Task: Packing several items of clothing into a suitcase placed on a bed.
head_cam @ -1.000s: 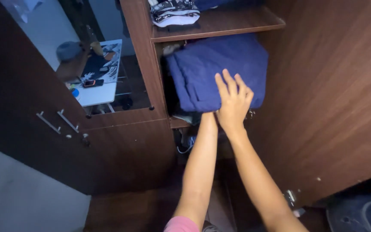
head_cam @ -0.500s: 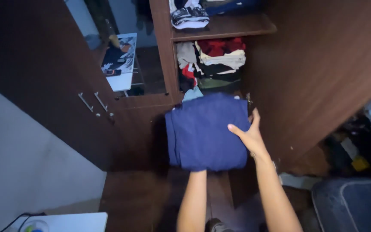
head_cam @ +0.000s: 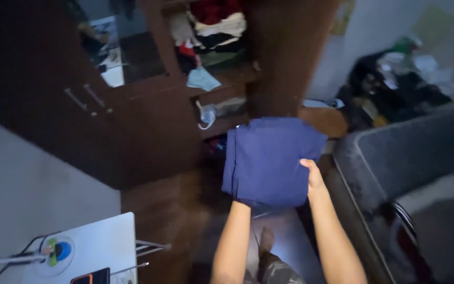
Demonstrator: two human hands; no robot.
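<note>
A folded dark blue garment (head_cam: 269, 158) is held flat in front of me, away from the wardrobe. My right hand (head_cam: 312, 178) grips its right edge with the thumb on top. My left hand is hidden under the garment's lower left part; only the left forearm (head_cam: 233, 239) shows reaching up to it. The brown wooden wardrobe (head_cam: 148, 126) stands open beyond, with shelves of crumpled clothes (head_cam: 214, 31) at the top.
A white table corner (head_cam: 88, 247) with a small round gadget, cables and a phone is at lower left. A grey upholstered bed or sofa edge (head_cam: 395, 152) is on the right, with a heap of clothes and bags (head_cam: 395, 84) behind it. Wooden floor lies below.
The blue garment has come off the wardrobe shelf and moved down and toward me, held in both hands. My view has swung right and away from the wardrobe.
</note>
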